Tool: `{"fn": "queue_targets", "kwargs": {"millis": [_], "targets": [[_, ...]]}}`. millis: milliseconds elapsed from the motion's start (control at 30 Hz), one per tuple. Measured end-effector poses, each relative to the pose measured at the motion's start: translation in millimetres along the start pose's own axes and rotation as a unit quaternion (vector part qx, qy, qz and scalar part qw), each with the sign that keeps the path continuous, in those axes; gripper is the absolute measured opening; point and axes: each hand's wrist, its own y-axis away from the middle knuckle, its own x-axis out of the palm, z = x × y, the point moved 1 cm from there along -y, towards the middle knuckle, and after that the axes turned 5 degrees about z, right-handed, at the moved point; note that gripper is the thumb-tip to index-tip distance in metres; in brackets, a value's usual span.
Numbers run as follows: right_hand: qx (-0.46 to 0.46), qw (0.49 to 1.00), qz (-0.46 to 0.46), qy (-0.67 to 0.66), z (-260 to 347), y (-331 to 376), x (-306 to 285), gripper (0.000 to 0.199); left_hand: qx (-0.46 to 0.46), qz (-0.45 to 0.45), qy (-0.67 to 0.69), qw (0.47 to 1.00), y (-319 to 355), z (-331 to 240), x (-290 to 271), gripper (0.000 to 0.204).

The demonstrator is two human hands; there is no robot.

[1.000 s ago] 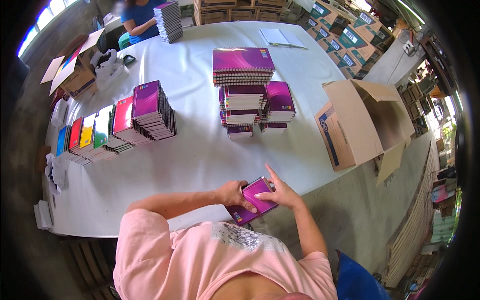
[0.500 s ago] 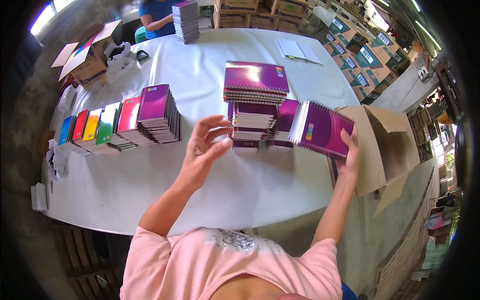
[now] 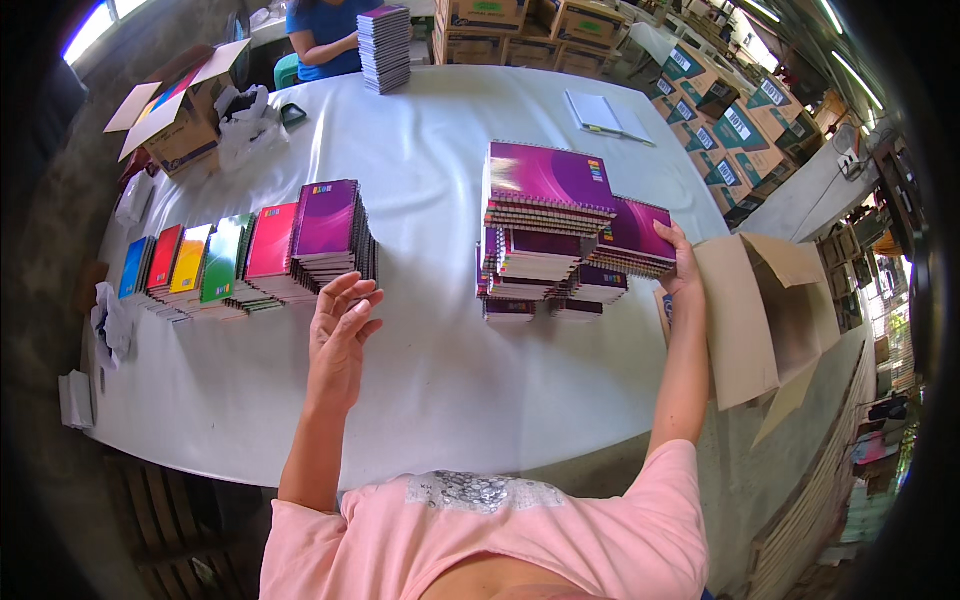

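on the table (image 3: 430,390), coloured notebooks (image 3: 222,265) run to a purple stack (image 3: 328,218); just by it your left hand (image 3: 340,322), loosely curled, holds nothing. right of the tall purple pile (image 3: 550,178), your right hand (image 3: 684,264) grips a purple notebook bundle (image 3: 634,228) by its edge, near an open carton (image 3: 735,325).

The left fisheye camera looks down and forward from the person's head, over the pink T-shirt (image 3: 350,545), across the nearby white-covered table (image 3: 430,410)
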Motion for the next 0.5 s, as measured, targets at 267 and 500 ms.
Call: {"fn": "queue_targets", "kwargs": {"millis": [267, 500], "targets": [[0.034, 0.995, 0.091, 0.014, -13.6, -15.9, 5.4, 0.037, -0.002, 0.000, 0.010, 1.000, 5.4, -1.7, -6.3, 0.047], [0.138, 0.981, 0.111, 0.078, -25.2, -29.6, -11.5, 0.084, -0.010, 0.006, 0.008, 1.000, 6.5, 0.2, -0.1, 0.047]]}}
